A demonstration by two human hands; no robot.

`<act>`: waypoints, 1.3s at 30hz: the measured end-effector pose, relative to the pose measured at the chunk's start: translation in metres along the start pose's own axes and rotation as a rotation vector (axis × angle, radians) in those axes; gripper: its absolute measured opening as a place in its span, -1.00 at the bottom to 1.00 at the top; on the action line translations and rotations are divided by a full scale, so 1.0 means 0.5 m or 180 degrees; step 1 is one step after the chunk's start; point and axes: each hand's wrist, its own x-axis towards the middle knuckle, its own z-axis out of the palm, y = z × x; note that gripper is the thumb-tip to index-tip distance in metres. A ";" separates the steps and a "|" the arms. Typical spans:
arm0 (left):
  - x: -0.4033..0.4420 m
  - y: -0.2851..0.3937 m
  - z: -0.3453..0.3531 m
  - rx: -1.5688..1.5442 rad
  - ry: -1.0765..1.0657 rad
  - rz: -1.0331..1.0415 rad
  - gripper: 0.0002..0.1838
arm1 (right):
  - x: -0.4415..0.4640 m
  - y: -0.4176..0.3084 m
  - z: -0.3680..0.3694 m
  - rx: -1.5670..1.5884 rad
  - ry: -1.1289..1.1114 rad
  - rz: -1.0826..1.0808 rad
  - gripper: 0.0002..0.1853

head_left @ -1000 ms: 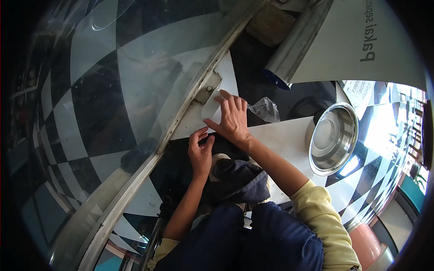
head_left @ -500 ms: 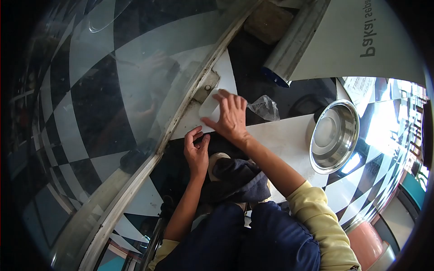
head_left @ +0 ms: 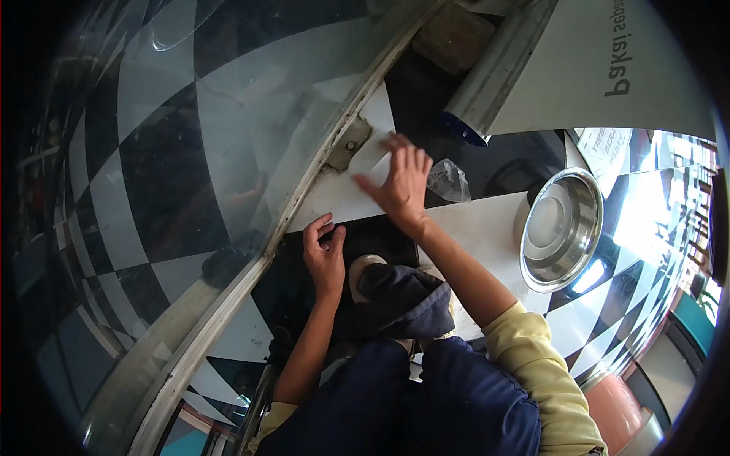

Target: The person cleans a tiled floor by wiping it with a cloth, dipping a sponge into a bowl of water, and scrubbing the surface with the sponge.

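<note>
My right hand (head_left: pixel 407 186) is over the white floor tile beside the window frame, thumb and fingers spread around a pale white piece (head_left: pixel 380 169). Motion blurs the fingertips, and the piece blends into the tile, so its kind is unclear. A crumpled clear plastic bag (head_left: pixel 449 181) lies just right of this hand. Lower down, my left hand (head_left: pixel 325 254) hovers near the dark tile, its fingers loosely bent and apart from the thumb, holding nothing visible. Below and between the hands, a dark cloth (head_left: pixel 407 304) lies bunched over my feet.
A shiny steel basin (head_left: pixel 563 229) stands on the floor to the right. Along the left runs a glass pane (head_left: pixel 163 190) in a worn white frame (head_left: pixel 304 199). A rolled, lettered banner (head_left: pixel 498 72) and a brownish block (head_left: pixel 454 36) are at the top.
My right hand has moved right and slightly up over the white tile, closer to the plastic bag. My left hand has shifted only slightly to the left.
</note>
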 end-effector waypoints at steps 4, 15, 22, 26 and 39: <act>-0.007 -0.011 0.005 -0.0143 -0.0016 -0.0095 -0.69 | 0.014 0.010 -0.002 -0.0170 0.0010 0.0092 -0.23; -0.008 -0.013 -0.003 -0.0196 0.0095 -0.0115 -0.64 | 0.030 0.025 -0.002 -0.0066 0.0071 0.0092 -0.16; -0.006 -0.001 0.012 -0.0201 -0.0036 0.0045 -0.63 | -0.032 -0.016 0.005 0.0202 -0.0387 -0.0434 -0.17; -0.003 -0.003 -0.009 -0.0140 0.0080 -0.0092 -0.63 | 0.024 0.023 -0.001 -0.0074 0.0079 0.0101 -0.17; 0.000 -0.003 -0.007 -0.0078 0.0093 -0.0072 -0.66 | 0.024 0.019 -0.013 0.0029 -0.0154 -0.0203 -0.19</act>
